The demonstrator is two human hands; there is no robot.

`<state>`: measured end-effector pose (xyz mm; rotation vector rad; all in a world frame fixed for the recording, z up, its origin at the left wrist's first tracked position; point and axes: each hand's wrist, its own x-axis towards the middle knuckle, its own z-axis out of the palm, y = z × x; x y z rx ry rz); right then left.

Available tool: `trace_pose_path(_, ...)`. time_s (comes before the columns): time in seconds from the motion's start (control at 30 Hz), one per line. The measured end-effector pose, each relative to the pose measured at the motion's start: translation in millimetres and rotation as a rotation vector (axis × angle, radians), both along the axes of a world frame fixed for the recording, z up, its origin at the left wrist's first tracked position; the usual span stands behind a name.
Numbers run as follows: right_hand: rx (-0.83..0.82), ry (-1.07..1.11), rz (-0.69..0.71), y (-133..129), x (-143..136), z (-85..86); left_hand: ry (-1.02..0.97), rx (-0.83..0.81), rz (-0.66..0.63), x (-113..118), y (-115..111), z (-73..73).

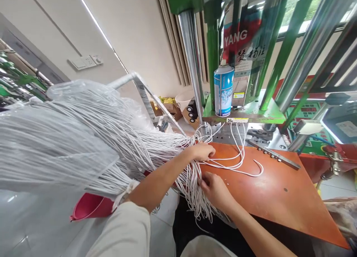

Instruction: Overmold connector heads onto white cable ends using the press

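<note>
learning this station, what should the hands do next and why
Probably the right hand should ease one strand free of the cable bundle: it sits right beside the hanging strands, the left hand is over the bundle, and separate cables lie on the orange tabletop.

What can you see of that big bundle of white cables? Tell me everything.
The bundle is a thick mass of thin, white to pale-grey cables, plastic-coated by the look. Translucent plastic sheeting wraps much of its left part. It stretches rightward to the orange work surface, where loose strands droop at the near left edge. The left hand is at its right end; the right hand is by the drooping strands, both grips unclear.
</note>
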<state>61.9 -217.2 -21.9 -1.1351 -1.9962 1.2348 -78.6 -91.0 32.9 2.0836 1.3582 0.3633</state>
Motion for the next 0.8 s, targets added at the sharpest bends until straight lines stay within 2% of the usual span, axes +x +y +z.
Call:
trace_pose_path(0.07, -0.025, 0.076, -0.01, 2.5, 4.7, -2.5, -0.014, -0.047, -0.022, -9.5, 8.7, -0.7)
trace_pose_path(0.17, -0.11, 0.169, -0.045, 8.0, 8.2, -5.7, -0.12, -0.075, -0.007, -28.5, 7.7, 12.8)
trace_pose_path(0.37, -0.345, 0.302, -0.008, 17.3, 8.6, -5.5, -0.463, -0.08, 0.065, -73.3, -26.6, 53.5)
trace_pose_path(0.43, -0.381, 0.303, 0.013, 19.5, 4.7, -4.8, -0.681, -0.015, 0.133, -84.2, -34.9, 64.5)
trace_pose_path(0.5, -0.378, 0.296, 0.036, 21.9, -0.8, -4.7, -1.038, 0.143, 0.328, -91.4, -31.4, 73.8)
trace_pose_path(0.57, -0.366, 0.298, 0.052, 24.8, -5.5, -4.7, -1.334, 0.276, 0.655, -93.3, -15.3, 79.2)
trace_pose_path(0.6, -0.368, 0.306, 0.058, 26.2, -6.7, -4.2, -1.392, 0.294, 0.809, -91.8, -4.1, 79.3)
trace_pose_path(0.67, -0.397, 0.331, 0.059, 28.4, -5.5, -0.6, -1.383, 0.233, 1.023, -84.0, 20.1, 73.1)
trace_pose_path(0.8, -0.475, 0.409, 0.041, 24.3, 14.0, 20.5, -1.253, 0.054, 1.177, -59.6, 52.5, 47.4)
